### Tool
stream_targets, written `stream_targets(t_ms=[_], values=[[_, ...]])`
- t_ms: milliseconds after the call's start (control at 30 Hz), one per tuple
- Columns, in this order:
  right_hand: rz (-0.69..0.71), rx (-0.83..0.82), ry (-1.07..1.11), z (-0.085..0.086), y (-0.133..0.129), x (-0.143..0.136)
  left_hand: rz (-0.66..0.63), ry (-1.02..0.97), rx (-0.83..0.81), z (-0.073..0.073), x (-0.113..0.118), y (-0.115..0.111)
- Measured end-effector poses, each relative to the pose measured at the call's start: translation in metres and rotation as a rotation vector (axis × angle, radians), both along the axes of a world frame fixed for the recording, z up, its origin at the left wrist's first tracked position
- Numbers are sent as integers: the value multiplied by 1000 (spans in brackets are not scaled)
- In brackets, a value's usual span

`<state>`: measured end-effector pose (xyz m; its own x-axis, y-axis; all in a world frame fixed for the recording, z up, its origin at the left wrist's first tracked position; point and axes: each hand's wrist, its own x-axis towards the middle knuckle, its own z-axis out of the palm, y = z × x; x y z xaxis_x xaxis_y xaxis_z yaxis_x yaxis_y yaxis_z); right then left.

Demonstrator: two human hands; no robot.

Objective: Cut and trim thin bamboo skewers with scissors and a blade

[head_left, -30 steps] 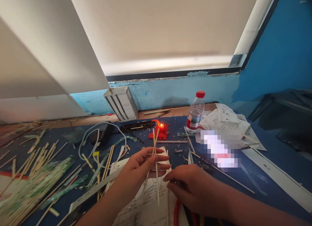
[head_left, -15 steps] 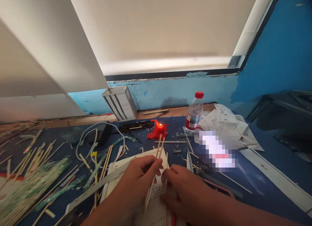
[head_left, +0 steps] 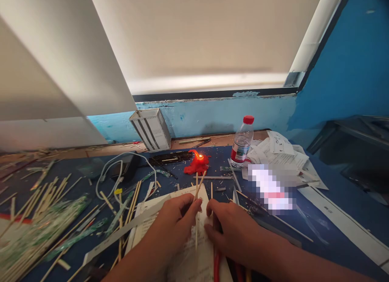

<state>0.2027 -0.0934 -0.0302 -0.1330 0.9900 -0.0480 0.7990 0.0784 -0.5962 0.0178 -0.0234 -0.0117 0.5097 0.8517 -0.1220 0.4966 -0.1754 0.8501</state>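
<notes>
My left hand (head_left: 182, 215) is closed, pinching two thin wooden sticks (head_left: 197, 189) between thumb and fingers. The sticks cross near the fingertips, and one extends down over a printed paper booklet (head_left: 146, 229). Just to its right, my right hand (head_left: 226, 223) is curled over the booklet's edge, apart from the left. Another wooden stick (head_left: 212, 189) shows above the right fingers, and a red handle (head_left: 216, 265) shows below them. Which of these the right hand grips is hidden. Beyond both hands, a lump of red wax (head_left: 197, 165) burns with a small flame.
A water bottle (head_left: 241, 142), crumpled papers (head_left: 278, 152) and a bright blurred patch lie at right. A box-shaped holder (head_left: 151, 130) stands by the wall. Loose sticks (head_left: 33, 249), a white cable (head_left: 106, 164) and a ruler (head_left: 121, 233) spread across the left. A blade (head_left: 236, 196) lies near my right hand.
The two sticks in my left hand have swung from nearly parallel to crossed. My right hand has drawn slightly right, away from my left, and more of the red handle shows.
</notes>
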Motion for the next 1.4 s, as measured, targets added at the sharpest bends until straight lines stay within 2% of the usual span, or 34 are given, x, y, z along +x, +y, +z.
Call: stream_targets(t_ms=[100,200,367,533,767,867,1000,1233,1300,1400], values=[[-2,17,18,-11,2,1,-5,1,-81,0,1,0],[-12,49,28,-15,3,2,-4,11,-64,0,1,1],[-28,99,78,-7,3,3,-15,-9,-82,-3,-1,1],[-55,115,237,3,6,3,-12,-39,-112,-2,-1,-1],[-70,144,467,2,5,3,-82,-134,-213,-1,0,0],[-65,137,557,1,5,3,-90,-122,-169,-1,-1,0],[-51,65,714,3,5,0,-66,-122,-4,0,-1,-1],[-92,-31,895,3,6,-3,-34,-230,-210,5,2,-4],[-106,-28,922,3,6,-4,-22,-232,-184,5,0,-5],[-116,-13,962,2,4,-4,-12,-218,-64,7,-3,-8]])
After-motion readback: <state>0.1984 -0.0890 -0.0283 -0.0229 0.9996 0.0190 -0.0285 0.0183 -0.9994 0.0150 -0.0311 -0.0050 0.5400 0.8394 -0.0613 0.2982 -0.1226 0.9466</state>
